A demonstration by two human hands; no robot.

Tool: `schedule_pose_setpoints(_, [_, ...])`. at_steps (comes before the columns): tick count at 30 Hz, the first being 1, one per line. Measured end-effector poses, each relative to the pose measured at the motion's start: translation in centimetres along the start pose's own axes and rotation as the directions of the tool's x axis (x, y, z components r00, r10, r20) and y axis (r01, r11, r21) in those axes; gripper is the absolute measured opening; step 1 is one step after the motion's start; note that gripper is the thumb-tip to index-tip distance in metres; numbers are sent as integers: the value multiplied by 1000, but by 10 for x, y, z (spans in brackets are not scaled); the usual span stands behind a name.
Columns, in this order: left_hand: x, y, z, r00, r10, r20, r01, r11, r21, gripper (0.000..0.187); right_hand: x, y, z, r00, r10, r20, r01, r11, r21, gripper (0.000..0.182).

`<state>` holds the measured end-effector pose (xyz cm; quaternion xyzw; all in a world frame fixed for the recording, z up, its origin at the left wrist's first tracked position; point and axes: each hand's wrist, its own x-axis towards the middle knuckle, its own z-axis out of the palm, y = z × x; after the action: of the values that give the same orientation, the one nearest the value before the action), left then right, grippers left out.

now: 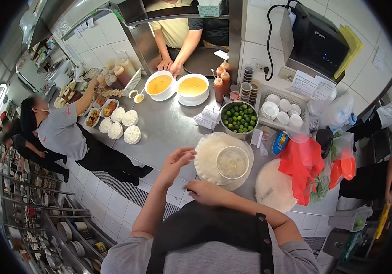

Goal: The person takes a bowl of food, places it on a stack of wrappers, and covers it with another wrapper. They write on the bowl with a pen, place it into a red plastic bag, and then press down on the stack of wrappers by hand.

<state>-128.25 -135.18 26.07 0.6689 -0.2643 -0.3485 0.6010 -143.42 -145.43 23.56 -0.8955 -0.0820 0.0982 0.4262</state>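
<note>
Steel table [168, 128] runs across the whole shot. Far left, a co-worker [61, 132] in a grey shirt reaches over some small white cups [122, 124]. Moving right, the left hand [177, 159] hovers over the table edge, fingers loosely spread, grip open and holding nothing. The right hand [205, 192] sits lower, by the near edge, fingers curled, nothing in it as far as I can see. Just right of both hands is a plastic tub of something pale [232, 162] on a round white lid or plate [207, 157]. Behind that, a metal bowl of limes [239, 118], and two bowls of orange soup [176, 85] further back. Far right, a red plastic bag [302, 166].
</note>
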Motion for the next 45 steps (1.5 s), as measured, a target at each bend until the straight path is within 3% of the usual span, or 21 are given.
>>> schedule_pose_setpoints(2, [3,-9,11,976,-93,195,105,993,-55,42,-4,6,-9,927,-106,-360,200,951,236,16])
schedule_pose_setpoints(4, [7,-27,24,930,-155,332,204,972,-118,51,-14,11,-23,886,-119,-447,254,933,255,16])
schedule_pose_setpoints(6, [8,-63,45,931,-214,296,262,956,-133,53,-24,18,-38,764,118,-634,295,810,507,15])
schedule_pose_setpoints(7, [6,-59,54,875,-160,457,272,943,-192,53,-31,17,-46,763,117,-635,297,810,505,15])
schedule_pose_setpoints(8, [7,-54,64,794,-86,601,288,925,-248,54,-39,14,-56,719,280,-636,310,690,654,17])
schedule_pose_setpoints(9, [8,-60,78,780,-130,612,290,942,-169,55,-43,12,-63,671,438,-599,336,540,771,19])
schedule_pose_setpoints(10, [1,-50,92,805,-121,580,245,959,-140,49,-43,15,-66,667,433,-606,342,545,766,19])
schedule_pose_setpoints(12, [2,-45,114,848,68,526,-25,996,-89,42,-44,19,-65,507,458,-730,468,565,679,22])
schedule_pose_setpoints(17, [12,-29,124,827,78,557,0,990,-138,36,-56,24,-54,367,407,-836,251,823,510,28])
schedule_pose_setpoints(19, [14,-26,126,846,55,530,34,987,-157,35,-58,32,-50,396,206,-895,177,939,295,28])
schedule_pose_setpoints(20, [13,-26,128,865,126,486,-38,982,-187,33,-57,28,-45,393,207,-896,175,940,294,28])
schedule_pose_setpoints(22, [14,-32,133,874,198,444,-108,970,-220,31,-55,15,-29,399,417,-817,339,761,553,30])
schedule_pose_setpoints(24, [18,-50,138,807,422,414,-450,892,-31,27,-54,28,-14,377,396,-837,361,769,527,32])
schedule_pose_setpoints(27, [25,-65,139,799,420,431,-502,860,92,26,-56,40,-7,321,513,-796,401,689,604,35])
schedule_pose_setpoints(30, [28,-60,136,857,224,465,-335,926,172,27,-58,40,-20,304,519,-799,259,762,594,38])
schedule_pose_setpoints(32, [26,-55,138,873,289,393,-358,927,115,25,-55,39,-29,291,500,-816,279,771,572,35])
schedule_pose_setpoints(35, [31,-57,135,881,339,329,-377,925,55,26,-58,32,-53,400,401,-824,138,863,486,38])
schedule_pose_setpoints(38, [34,-58,117,888,255,383,-327,935,136,29,-57,37,-79,352,229,-908,186,933,308,39])
schedule_pose_setpoints(40, [36,-62,112,932,224,285,-271,953,138,28,-64,53,-94,217,156,-964,239,949,207,32])
schedule_pose_setpoints(42, [43,-78,108,941,278,191,-308,939,153,24,-76,59,-103,208,163,-965,237,948,211,36])
schedule_pose_setpoints(45, [45,-72,101,999,44,30,-44,999,-12,14,-84,52,-110,184,286,-940,178,931,318,32])
